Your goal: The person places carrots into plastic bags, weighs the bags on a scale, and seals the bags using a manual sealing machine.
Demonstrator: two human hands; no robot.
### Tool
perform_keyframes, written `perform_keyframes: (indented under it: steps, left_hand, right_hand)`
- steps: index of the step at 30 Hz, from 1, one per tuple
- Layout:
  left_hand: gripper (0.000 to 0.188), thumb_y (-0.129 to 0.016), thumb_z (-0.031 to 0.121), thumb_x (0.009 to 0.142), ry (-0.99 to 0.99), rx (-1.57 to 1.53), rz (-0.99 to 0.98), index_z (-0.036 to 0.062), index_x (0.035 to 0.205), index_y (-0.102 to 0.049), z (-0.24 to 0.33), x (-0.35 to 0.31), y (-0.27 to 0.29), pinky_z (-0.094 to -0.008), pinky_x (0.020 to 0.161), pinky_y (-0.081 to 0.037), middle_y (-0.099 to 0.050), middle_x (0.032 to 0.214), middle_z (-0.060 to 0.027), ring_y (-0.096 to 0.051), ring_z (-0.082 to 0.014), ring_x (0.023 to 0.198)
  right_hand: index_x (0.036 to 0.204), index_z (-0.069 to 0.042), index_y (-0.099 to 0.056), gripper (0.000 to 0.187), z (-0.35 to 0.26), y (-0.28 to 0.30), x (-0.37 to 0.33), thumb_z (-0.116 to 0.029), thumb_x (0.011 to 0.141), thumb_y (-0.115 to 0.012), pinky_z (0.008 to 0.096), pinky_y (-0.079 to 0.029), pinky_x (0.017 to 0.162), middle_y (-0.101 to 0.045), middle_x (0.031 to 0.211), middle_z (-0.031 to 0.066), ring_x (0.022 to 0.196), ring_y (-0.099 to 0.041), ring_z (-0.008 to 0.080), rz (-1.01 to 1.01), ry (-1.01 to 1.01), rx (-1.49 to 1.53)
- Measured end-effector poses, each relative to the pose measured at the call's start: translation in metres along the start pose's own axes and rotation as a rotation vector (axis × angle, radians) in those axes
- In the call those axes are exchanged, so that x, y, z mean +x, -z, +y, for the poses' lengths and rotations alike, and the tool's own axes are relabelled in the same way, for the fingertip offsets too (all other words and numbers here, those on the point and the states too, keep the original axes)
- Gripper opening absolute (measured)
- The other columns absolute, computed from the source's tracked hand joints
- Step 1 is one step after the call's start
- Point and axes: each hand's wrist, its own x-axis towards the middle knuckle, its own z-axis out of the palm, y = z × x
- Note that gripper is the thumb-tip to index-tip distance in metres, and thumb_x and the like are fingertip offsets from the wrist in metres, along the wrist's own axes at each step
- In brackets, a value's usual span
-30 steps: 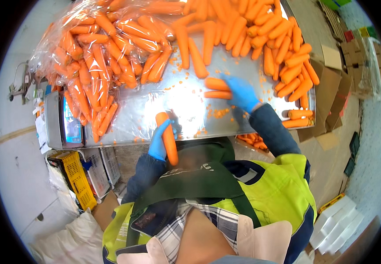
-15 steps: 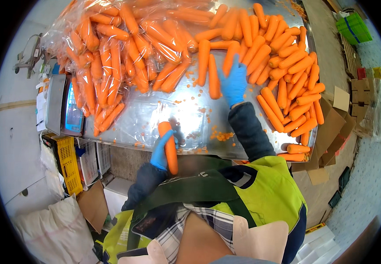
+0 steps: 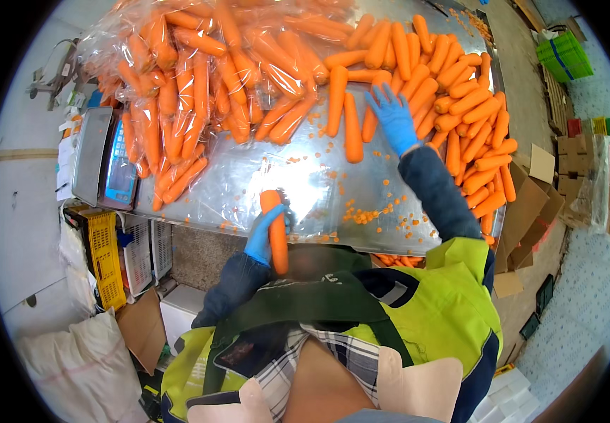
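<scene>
Head camera, seen from my remote post: a shiny metal surface (image 3: pixel 382 168) stretches across the upper middle. On its left, clear plastic bags full of carrots (image 3: pixel 185 99) form a big heap; on its right lies a pile of loose carrots (image 3: pixel 472 116). Beside the bags, at the left end, I see a scale with a blue panel (image 3: pixel 119 175).

Two blue-gloved hands show. The right hand (image 3: pixel 392 121) is at the loose pile's left edge, fingers spread wide over one carrot (image 3: pixel 369 127); I cannot tell whether they touch it, but they are closed around nothing. The left hand (image 3: pixel 260 241) has its fingers curled around a thick carrot (image 3: pixel 277 236), which crosses the surface's near edge. Smallest of all, orange scraps (image 3: pixel 361 214) dot the metal.

Just changed: the right fingers have spread, so only the left hand now grips a carrot. A second ago the right hand held two carrots over the middle of the surface; half a second ago its fingers were bunched on one at the pile. The left hand's hold looks unchanged.
</scene>
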Motion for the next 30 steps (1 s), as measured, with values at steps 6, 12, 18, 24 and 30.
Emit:
perform_keyframes:
  steps: [6, 12, 18, 24, 30]
  left_hand:
    - [0.037, -0.07, 0.023, 0.084, -0.019, -0.128, -0.042, 0.0028, 0.111, -0.054, 0.026, -0.018, -0.012, -0.0283, 0.067, -0.05, -0.058, 0.084, -0.0064, -0.058, -0.0163, 0.075]
    - [0.042, -0.065, 0.021, 0.087, -0.074, -0.24, -0.11, 0.0017, 0.121, -0.05, 0.052, -0.002, 0.002, -0.0295, 0.071, -0.052, -0.059, 0.091, -0.0078, -0.059, -0.0181, 0.08]
    - [0.051, -0.064, 0.013, 0.086, -0.112, -0.16, -0.332, 0.0012, 0.131, -0.043, 0.047, -0.012, -0.02, -0.0295, 0.077, -0.051, -0.059, 0.097, -0.0089, -0.06, -0.0179, 0.086]
    - [0.058, -0.069, 0.004, 0.081, -0.264, 0.15, -0.291, 0.0028, 0.132, -0.041, 0.038, -0.018, -0.009, -0.0333, 0.086, -0.051, -0.058, 0.11, -0.0086, -0.06, -0.018, 0.098]
    - [0.047, -0.072, 0.003, 0.079, -0.69, 0.705, 0.02, 0.0088, 0.122, -0.054, 0.049, -0.028, -0.002, -0.0299, 0.089, -0.049, -0.06, 0.11, -0.0054, -0.058, -0.014, 0.103]
  right_hand:
    - [0.103, -0.016, -0.064, 0.025, 0.054, -0.001, 0.038, -0.011, 0.079, -0.06, 0.0451, -0.036, 0.106, -0.061, 0.116, 0.0051, 0.125, -0.047, 0.0273, 0.098, 0.396, 0.226]
    - [0.125, -0.019, -0.055, 0.048, 0.056, 0.025, 0.008, -0.002, 0.08, -0.057, 0.0445, -0.039, 0.1, -0.057, 0.127, 0.0067, 0.126, -0.047, 0.032, -0.078, 0.197, 0.099]
    - [0.14, -0.023, -0.043, 0.064, 0.027, 0.022, 0.021, -0.004, 0.08, -0.055, 0.0401, -0.043, 0.093, -0.046, 0.138, 0.008, 0.12, -0.049, 0.0301, -0.139, 0.306, -0.101]
    - [0.117, -0.013, -0.058, 0.038, 0.032, 0.0, 0.061, -0.009, 0.079, -0.058, 0.04, -0.044, 0.09, -0.056, 0.111, 0.0065, 0.108, -0.053, 0.0256, -0.174, 0.478, -0.143]
    - [0.119, -0.011, -0.056, 0.046, 0.036, 0.048, 0.009, -0.002, 0.074, -0.063, 0.0424, -0.044, 0.091, -0.059, 0.101, 0.0102, 0.104, -0.056, 0.0278, -0.307, 0.242, -0.037]
